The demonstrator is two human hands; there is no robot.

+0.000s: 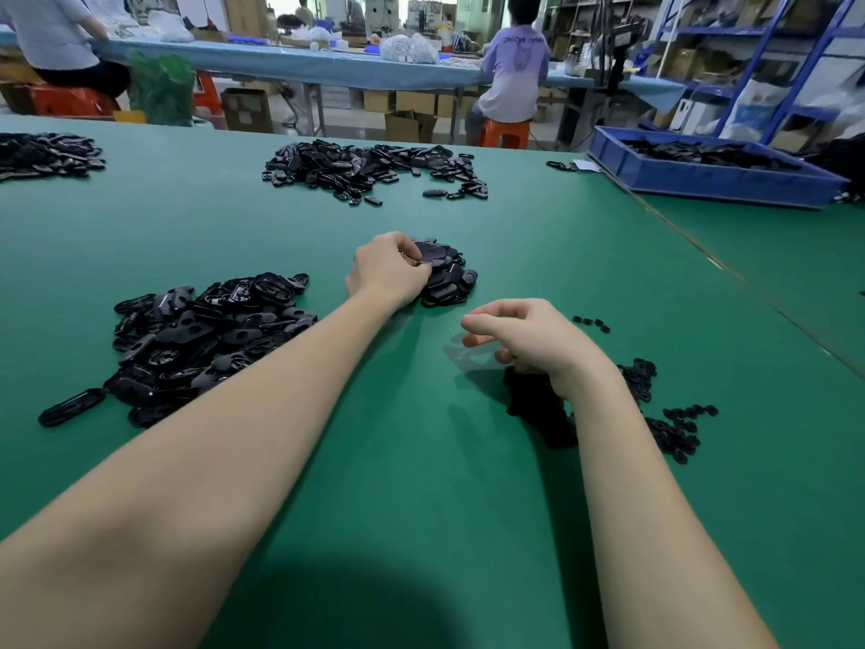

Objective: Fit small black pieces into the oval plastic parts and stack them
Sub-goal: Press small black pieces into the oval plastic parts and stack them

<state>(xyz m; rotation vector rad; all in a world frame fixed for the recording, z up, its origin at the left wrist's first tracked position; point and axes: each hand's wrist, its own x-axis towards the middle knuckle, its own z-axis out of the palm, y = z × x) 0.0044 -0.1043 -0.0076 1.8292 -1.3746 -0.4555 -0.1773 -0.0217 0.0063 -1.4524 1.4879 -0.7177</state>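
Two bare forearms reach out across the green table (421,484), and nearest to you lies the scatter of small black pieces (674,433), spread just right of your right wrist and partly hidden under it. Your right hand (529,344) hovers above that scatter, fingers loosely curled, thumb and forefinger near each other; whether they pinch a piece, you can't tell from here. A few stray small pieces (592,322) sit just beyond that hand.

Over on the left, a loose heap of oval plastic parts (206,339) sprawls on the mat, well apart from either hand. Further out, your left hand (388,269) rests on the small central pile of ovals (447,274), fingers curled over one oval at its near-left edge and grasping it.

Beyond that, a wider pile of black parts (374,171) sits mid-table, and another pile (47,154) lies at the far left edge. A blue bin (702,178) holding more black parts stands at the far right. Past the table, a person in a lilac shirt (515,72) sits on an orange stool (503,132) at a long blue-covered bench (290,63).
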